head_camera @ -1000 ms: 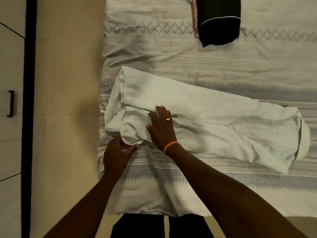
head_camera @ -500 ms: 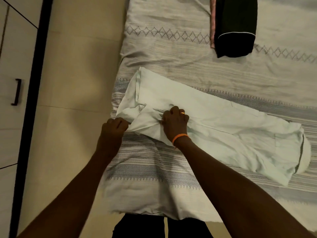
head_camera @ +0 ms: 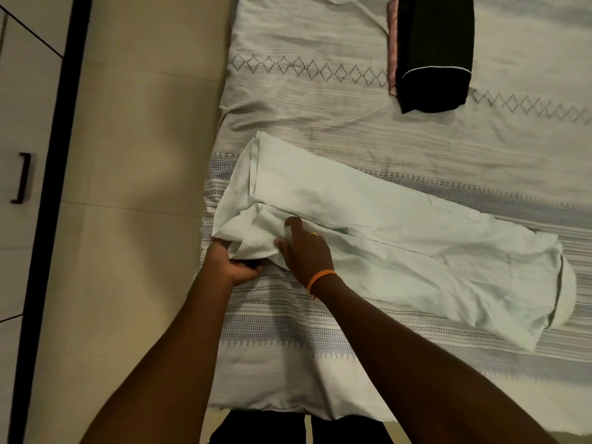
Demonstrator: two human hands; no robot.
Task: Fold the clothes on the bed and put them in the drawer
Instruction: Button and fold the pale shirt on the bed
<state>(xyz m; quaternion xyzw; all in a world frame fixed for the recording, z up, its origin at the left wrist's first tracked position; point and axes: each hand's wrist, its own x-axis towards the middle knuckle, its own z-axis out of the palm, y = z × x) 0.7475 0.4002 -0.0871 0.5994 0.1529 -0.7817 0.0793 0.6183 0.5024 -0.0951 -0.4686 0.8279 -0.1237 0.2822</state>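
Cupboard fronts (head_camera: 19, 219) line the far left, pale panels with one dark handle (head_camera: 21, 178) standing upright on them, and a black strip runs down beside them. Next comes a band of cream floor (head_camera: 137, 187), then the edge of the bed (head_camera: 288, 347), covered in a pale sheet with woven grey bands and a row of diamonds.

At that near-left corner of the bed the person's left hand (head_camera: 235, 262) is curled tight round a bunched end of the pale mint garment (head_camera: 400, 238), fingers tucked under the cloth. Just beside it, the right hand (head_camera: 306, 251) lies on top of the same bunched part, thumb nipping a fold and one finger stretched forward along the fabric; it wears a ring and an orange wristband (head_camera: 320, 278). From there the garment stretches long and flat across the sheet toward the right, its rounded end near the right edge.

Farther up the bed, well apart from it, lies a folded black garment (head_camera: 434, 49) with thin white piping, and a pink piece (head_camera: 392, 46) peeks out along its left side.
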